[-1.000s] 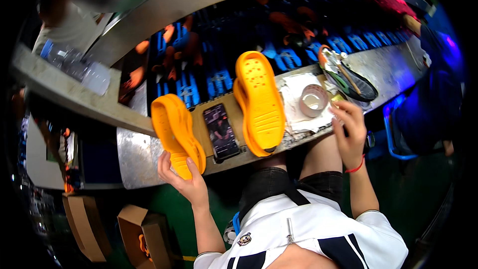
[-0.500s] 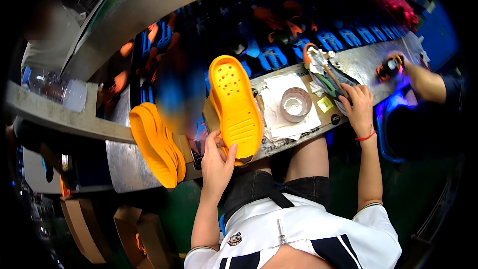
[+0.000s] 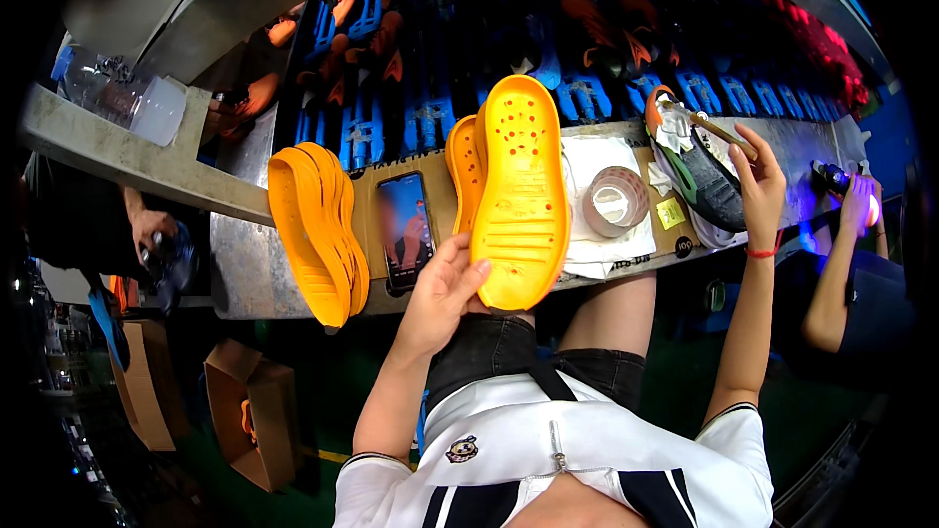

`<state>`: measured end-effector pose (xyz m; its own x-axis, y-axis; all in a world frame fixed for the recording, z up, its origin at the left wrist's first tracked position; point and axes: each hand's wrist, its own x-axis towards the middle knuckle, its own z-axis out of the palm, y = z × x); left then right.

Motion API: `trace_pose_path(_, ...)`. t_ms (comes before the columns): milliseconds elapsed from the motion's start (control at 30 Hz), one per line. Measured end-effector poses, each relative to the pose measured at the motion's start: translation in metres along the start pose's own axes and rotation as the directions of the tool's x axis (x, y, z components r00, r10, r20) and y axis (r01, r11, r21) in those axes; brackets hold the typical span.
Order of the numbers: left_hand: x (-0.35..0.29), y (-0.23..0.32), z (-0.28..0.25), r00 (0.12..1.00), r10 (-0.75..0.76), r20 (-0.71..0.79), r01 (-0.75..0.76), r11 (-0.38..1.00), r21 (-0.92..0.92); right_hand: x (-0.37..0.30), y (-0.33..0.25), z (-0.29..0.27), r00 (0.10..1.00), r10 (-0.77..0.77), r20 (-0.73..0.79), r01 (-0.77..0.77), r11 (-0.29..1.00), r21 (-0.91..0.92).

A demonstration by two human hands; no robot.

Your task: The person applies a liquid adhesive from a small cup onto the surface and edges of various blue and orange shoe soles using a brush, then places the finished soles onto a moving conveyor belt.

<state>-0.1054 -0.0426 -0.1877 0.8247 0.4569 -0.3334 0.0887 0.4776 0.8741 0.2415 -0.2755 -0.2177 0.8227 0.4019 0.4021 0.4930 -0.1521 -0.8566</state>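
Yellow ridged sole (image 3: 523,191) — left grip (image 3: 445,288) | slim brown stick (image 3: 726,135) — right grip (image 3: 762,181)

Dark green floor (image 3: 323,381), metal bench (image 3: 243,279)

Shoe factory: yellow soles (image 3: 311,240) on metal bench (image 3: 243,279), rows of blue holders (image 3: 585,98), orange shoes (image 3: 260,98).

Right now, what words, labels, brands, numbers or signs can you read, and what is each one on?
I don't copy wording out, but marks show:
Brown flat cardboard sheet: dark print along its near edge, left unquoted.
Small square yellow paper: marks too small to read.
Yellow perforated shoe sole in the left hand: faint marks, unreadable.
Clear plastic jug: dark marks, too blurred to read.
Black rectangular phone: nothing legible.
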Motion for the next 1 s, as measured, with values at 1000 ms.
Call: trace_pose_path(1000,0.029,-0.015,0.032,0.973,0.209,0.100,-0.213,0.976,0.035,-0.074,-0.055,0.022,0.993,0.088,0.083,-0.121,0.735,0.667)
